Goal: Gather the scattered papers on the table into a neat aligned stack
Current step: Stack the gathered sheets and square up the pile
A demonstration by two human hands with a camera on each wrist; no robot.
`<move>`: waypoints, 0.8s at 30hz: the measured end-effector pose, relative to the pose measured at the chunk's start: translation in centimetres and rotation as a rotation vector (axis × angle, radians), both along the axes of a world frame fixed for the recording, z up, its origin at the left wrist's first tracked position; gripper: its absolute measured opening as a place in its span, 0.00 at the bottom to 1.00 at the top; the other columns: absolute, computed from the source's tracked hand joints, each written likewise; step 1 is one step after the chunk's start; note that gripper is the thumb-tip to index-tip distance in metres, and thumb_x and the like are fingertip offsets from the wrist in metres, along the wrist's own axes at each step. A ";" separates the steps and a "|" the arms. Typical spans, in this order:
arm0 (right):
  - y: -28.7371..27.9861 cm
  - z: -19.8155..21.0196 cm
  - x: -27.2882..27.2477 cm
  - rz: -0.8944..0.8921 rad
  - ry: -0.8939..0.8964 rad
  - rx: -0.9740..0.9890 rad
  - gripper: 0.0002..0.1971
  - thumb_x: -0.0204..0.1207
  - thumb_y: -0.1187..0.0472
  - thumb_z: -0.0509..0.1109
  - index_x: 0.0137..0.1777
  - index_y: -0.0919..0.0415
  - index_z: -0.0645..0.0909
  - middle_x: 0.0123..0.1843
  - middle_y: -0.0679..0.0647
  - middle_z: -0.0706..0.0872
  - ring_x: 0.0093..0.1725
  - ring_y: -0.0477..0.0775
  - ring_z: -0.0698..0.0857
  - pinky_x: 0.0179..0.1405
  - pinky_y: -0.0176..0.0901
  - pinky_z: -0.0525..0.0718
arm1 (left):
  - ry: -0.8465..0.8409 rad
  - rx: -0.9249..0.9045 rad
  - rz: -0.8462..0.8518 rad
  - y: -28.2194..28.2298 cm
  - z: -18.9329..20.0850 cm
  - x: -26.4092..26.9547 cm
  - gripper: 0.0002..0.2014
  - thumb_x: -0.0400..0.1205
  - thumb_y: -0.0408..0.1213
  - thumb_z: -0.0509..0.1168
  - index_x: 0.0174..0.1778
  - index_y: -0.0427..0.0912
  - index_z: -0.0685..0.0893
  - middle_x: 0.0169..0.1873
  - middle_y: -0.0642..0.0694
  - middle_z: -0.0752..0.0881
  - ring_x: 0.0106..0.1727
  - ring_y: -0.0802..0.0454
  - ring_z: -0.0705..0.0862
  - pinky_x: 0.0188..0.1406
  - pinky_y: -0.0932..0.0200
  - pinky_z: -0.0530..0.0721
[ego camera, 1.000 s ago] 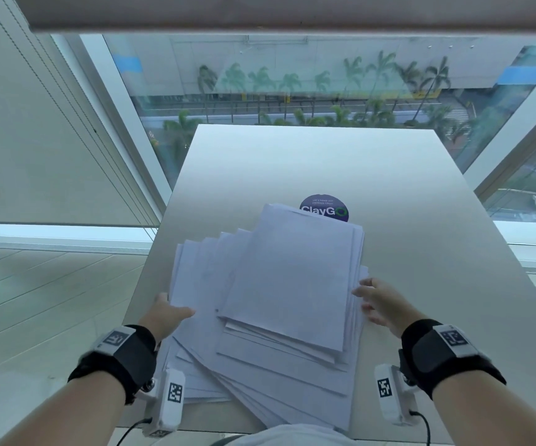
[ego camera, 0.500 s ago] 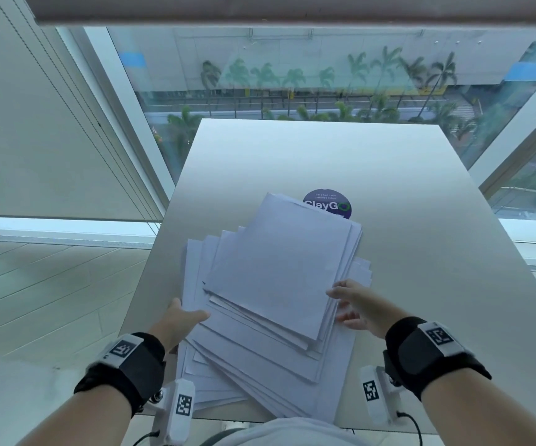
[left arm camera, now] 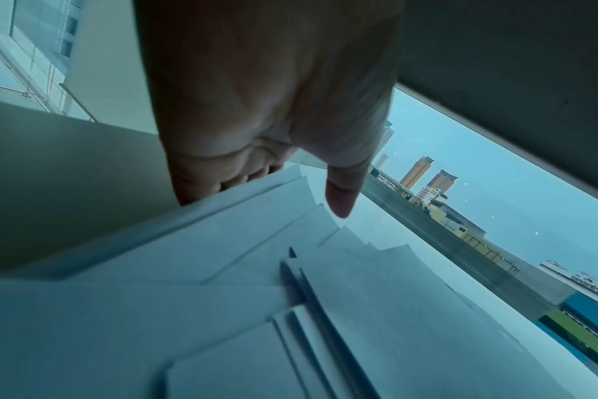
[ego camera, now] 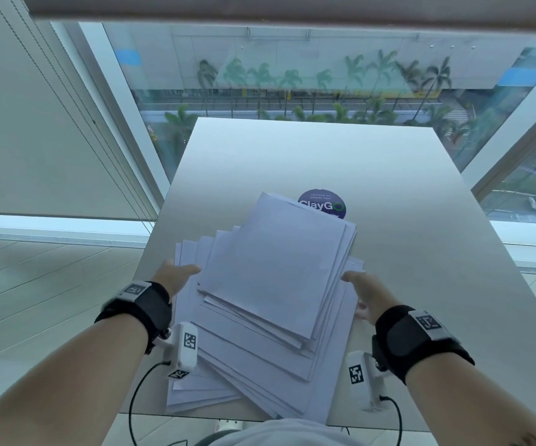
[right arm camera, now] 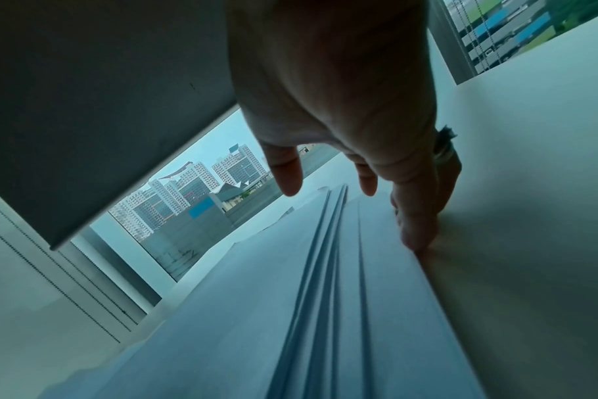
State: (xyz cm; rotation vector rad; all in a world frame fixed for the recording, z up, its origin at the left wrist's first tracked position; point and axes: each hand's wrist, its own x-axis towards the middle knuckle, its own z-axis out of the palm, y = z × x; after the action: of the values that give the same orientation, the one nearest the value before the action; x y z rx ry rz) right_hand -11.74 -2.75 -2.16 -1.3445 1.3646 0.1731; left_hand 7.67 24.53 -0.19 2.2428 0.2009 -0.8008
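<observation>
A fanned pile of white papers [ego camera: 270, 284] lies on the grey worktop [ego camera: 421, 220], partly covering a round ClayGo sticker [ego camera: 326, 204]. The left hand [ego camera: 175, 276] and right hand [ego camera: 364, 296] press its opposite side edges with loosely extended fingers [right arm camera: 417, 216], gripping nothing.

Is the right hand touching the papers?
Touching. In the right wrist view, the right hand's outer fingers press against the side edge of the papers, right where the sheets meet the table.
</observation>
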 end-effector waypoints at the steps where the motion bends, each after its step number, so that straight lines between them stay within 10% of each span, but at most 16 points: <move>1: 0.0 -0.1 0.3 -0.022 -0.001 -0.003 0.38 0.64 0.51 0.69 0.76 0.57 0.64 0.73 0.58 0.67 0.64 0.63 0.73 0.66 0.64 0.78 | 0.000 0.002 0.005 -0.4 0.0 0.2 0.40 0.78 0.42 0.68 0.80 0.30 0.54 0.80 0.33 0.62 0.80 0.37 0.63 0.76 0.43 0.65; 3: 0.1 0.4 0.9 -0.042 0.002 -0.025 0.35 0.69 0.53 0.68 0.76 0.61 0.66 0.72 0.61 0.70 0.67 0.64 0.73 0.68 0.61 0.77 | -0.009 0.004 0.004 -0.9 0.1 0.6 0.41 0.78 0.42 0.68 0.80 0.30 0.54 0.80 0.33 0.62 0.80 0.37 0.63 0.75 0.43 0.65; 7: -0.4 1.1 1.5 -0.092 -0.028 0.016 0.14 0.73 0.57 0.66 0.56 0.59 0.72 0.47 0.57 0.76 0.36 0.57 0.74 0.44 0.48 0.78 | -0.010 0.041 -0.053 -1.4 0.3 1.3 0.41 0.78 0.42 0.68 0.80 0.29 0.54 0.80 0.33 0.62 0.80 0.37 0.63 0.75 0.45 0.65; 13: -0.6 1.6 2.5 -0.079 -0.020 0.031 0.11 0.77 0.57 0.63 0.56 0.59 0.70 0.34 0.54 0.69 0.33 0.54 0.69 0.42 0.46 0.69 | -0.003 0.076 -0.088 -1.5 0.0 1.9 0.41 0.77 0.43 0.69 0.79 0.27 0.58 0.78 0.32 0.65 0.78 0.37 0.66 0.73 0.45 0.67; 19: 0.7 2.5 4.3 -0.092 -0.104 0.065 0.27 0.77 0.60 0.64 0.75 0.65 0.67 0.70 0.59 0.74 0.63 0.60 0.74 0.71 0.57 0.74 | -0.016 0.084 -0.048 -1.7 -1.0 2.3 0.37 0.77 0.41 0.69 0.76 0.25 0.62 0.74 0.30 0.71 0.74 0.36 0.71 0.68 0.47 0.72; 24: 2.3 2.5 6.2 -0.036 -0.024 -0.043 0.36 0.71 0.57 0.68 0.77 0.67 0.58 0.75 0.65 0.68 0.73 0.67 0.69 0.68 0.60 0.72 | -0.030 0.066 -0.007 -2.0 -1.6 2.4 0.30 0.77 0.34 0.70 0.71 0.23 0.69 0.62 0.31 0.78 0.62 0.37 0.78 0.56 0.49 0.74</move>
State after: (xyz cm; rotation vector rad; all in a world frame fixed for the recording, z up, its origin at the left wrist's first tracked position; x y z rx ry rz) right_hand -5.50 -0.46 0.37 -1.3523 1.3785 0.1036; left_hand 10.09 22.57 -1.80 2.3167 0.2076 -0.7746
